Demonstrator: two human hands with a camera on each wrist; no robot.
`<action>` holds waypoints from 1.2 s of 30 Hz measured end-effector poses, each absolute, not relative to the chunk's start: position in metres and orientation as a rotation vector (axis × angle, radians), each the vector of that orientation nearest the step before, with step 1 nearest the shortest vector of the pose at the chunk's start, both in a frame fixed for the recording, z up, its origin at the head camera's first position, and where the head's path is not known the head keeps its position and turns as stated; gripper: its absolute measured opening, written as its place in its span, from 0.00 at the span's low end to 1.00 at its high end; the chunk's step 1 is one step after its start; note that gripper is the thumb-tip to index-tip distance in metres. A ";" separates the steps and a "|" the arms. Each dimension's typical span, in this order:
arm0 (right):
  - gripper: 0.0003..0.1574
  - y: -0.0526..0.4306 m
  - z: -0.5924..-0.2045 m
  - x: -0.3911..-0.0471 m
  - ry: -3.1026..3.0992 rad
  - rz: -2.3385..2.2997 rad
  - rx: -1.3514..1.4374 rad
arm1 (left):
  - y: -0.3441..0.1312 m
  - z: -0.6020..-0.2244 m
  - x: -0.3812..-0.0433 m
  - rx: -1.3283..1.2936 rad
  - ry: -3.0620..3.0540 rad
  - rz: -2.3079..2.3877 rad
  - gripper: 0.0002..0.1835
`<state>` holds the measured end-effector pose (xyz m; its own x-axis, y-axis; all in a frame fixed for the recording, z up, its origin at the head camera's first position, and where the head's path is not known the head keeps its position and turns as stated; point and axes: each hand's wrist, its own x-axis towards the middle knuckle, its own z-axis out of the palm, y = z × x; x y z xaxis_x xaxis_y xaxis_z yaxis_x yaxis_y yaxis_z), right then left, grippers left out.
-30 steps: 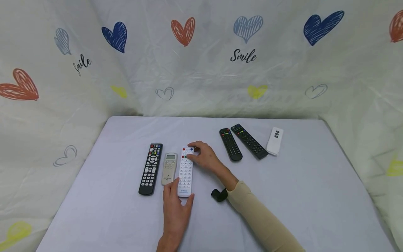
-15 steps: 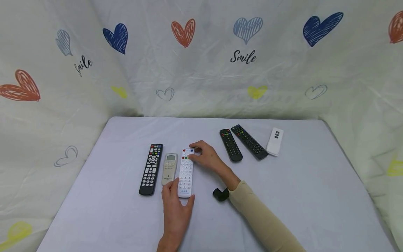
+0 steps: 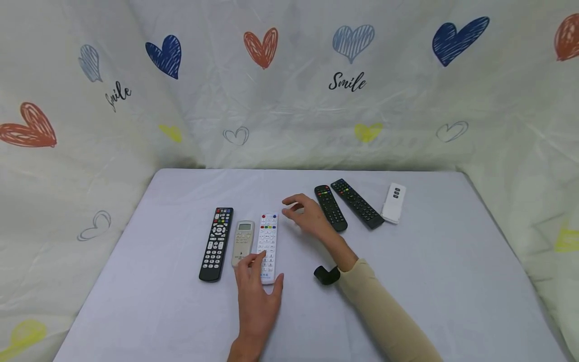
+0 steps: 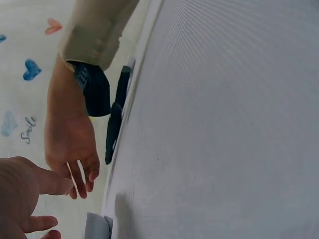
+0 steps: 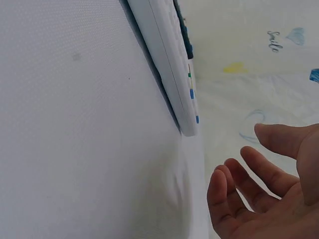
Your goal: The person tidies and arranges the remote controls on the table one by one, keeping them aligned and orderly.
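Observation:
A white remote control (image 3: 269,236) lies lengthwise on the white table, its lower end partly hidden by my left hand (image 3: 257,306). That hand's fingers overlap the remote's lower left part in the head view, thumb spread off to the right. In the left wrist view the thumb stands apart from the remote's end (image 4: 97,226). My right hand (image 3: 309,216) is off the remote's upper right, fingers loosely bent around nothing; the right wrist view shows a gap between it and the remote's edge (image 5: 172,74). Left of the white remote lie a small beige remote (image 3: 243,241) and a long black one (image 3: 216,246).
Toward the back right lie a black remote (image 3: 331,207), a longer slanted black remote (image 3: 357,203) and a white remote with few buttons (image 3: 393,203). A black wrist device (image 3: 326,275) sits at the right sleeve. Heart-printed cloth (image 3: 289,100) hangs behind the table.
My right hand has let go of the white remote's top end and moved right. My left fingers have shifted from its left edge to over its lower part. The remotes stay in place.

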<state>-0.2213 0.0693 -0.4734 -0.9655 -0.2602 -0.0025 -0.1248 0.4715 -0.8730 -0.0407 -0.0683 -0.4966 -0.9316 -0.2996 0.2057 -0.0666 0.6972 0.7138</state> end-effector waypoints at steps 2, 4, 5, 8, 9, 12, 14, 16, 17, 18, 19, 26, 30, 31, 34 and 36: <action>0.21 0.073 -0.471 -0.221 2.586 -1.530 -0.347 | -0.065 -0.497 -0.041 0.234 -2.582 -1.089 0.35; 0.21 0.077 -0.470 -0.221 2.582 -1.555 -0.341 | -0.062 -0.496 -0.042 0.177 -2.565 -1.105 0.31; 0.21 0.079 -0.469 -0.221 2.581 -1.565 -0.337 | -0.060 -0.497 -0.042 0.149 -2.554 -1.119 0.30; 0.20 0.084 -0.468 -0.221 2.578 -1.592 -0.316 | -0.055 -0.496 -0.043 0.077 -2.541 -1.146 0.26; 0.20 0.085 -0.468 -0.221 2.579 -1.598 -0.302 | -0.054 -0.497 -0.042 0.051 -2.537 -1.152 0.25; 0.20 0.092 -0.467 -0.221 2.588 -1.612 -0.275 | -0.048 -0.497 -0.042 -0.001 -2.548 -1.174 0.22; 0.19 0.097 -0.467 -0.220 2.585 -1.629 -0.257 | -0.044 -0.497 -0.043 -0.032 -2.564 -1.206 0.21; 0.20 0.102 -0.466 -0.220 2.583 -1.653 -0.247 | -0.039 -0.497 -0.044 -0.068 -2.585 -1.232 0.21; 0.20 0.105 -0.465 -0.220 2.582 -1.671 -0.242 | -0.037 -0.497 -0.045 -0.088 -2.598 -1.242 0.20; 0.20 0.108 -0.465 -0.220 2.586 -1.683 -0.237 | -0.036 -0.496 -0.046 -0.107 -2.612 -1.256 0.20; 0.19 0.110 -0.464 -0.220 2.591 -1.690 -0.230 | -0.034 -0.496 -0.047 -0.124 -2.624 -1.268 0.20; 0.17 0.122 -0.461 -0.221 2.625 -1.755 -0.200 | -0.025 -0.498 -0.056 -0.194 -2.699 -1.336 0.20; 0.18 0.126 -0.462 -0.221 2.641 -1.763 -0.189 | -0.023 -0.498 -0.061 -0.190 -2.733 -1.374 0.21; 0.17 0.127 -0.462 -0.220 2.646 -1.764 -0.183 | -0.022 -0.498 -0.062 -0.186 -2.739 -1.384 0.21; 0.17 0.131 -0.464 -0.219 2.671 -1.748 -0.158 | -0.020 -0.500 -0.065 -0.171 -2.763 -1.414 0.21; 0.17 0.133 -0.465 -0.217 2.689 -1.731 -0.140 | -0.019 -0.502 -0.066 -0.165 -2.784 -1.421 0.22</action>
<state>-0.2173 0.1328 -0.4655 -0.9944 -0.0413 0.0973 -0.1056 0.4119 -0.9051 -0.0658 -0.0186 -0.5016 -0.9944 0.0882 0.0583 0.0989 0.5820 0.8071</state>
